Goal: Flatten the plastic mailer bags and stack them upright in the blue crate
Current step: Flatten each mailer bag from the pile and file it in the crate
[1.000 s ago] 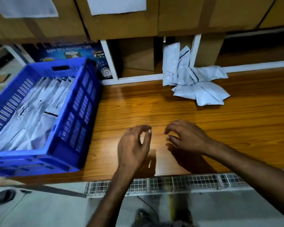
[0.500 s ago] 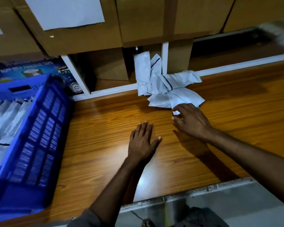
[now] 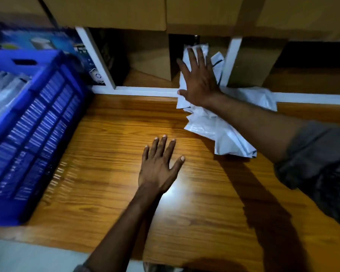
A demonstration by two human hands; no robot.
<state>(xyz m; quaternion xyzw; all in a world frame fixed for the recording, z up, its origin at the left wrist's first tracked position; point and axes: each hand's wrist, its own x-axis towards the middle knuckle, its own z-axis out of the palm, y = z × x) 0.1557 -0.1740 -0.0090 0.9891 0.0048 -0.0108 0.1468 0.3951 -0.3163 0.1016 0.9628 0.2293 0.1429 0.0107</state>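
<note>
A crumpled pile of white plastic mailer bags (image 3: 220,132) lies at the back of the wooden table (image 3: 110,173), against the white shelf frame. My right hand (image 3: 199,79) lies flat with spread fingers on the pile's upper bags, which lean against the shelf opening. My left hand (image 3: 159,165) rests flat on the bare table in front of the pile, holding nothing. The blue crate (image 3: 33,134) stands at the left, with white mailers (image 3: 2,91) standing in it.
Cardboard boxes (image 3: 149,55) fill the shelf behind the table and hang over its back edge. A white frame post (image 3: 231,59) stands just right of my right hand. A dark blue printed carton (image 3: 39,40) sits behind the crate.
My right hand has reached further back, from the pile's front edge onto the bags leaning at the shelf. My left hand stays flat on the table. The view has moved closer.
</note>
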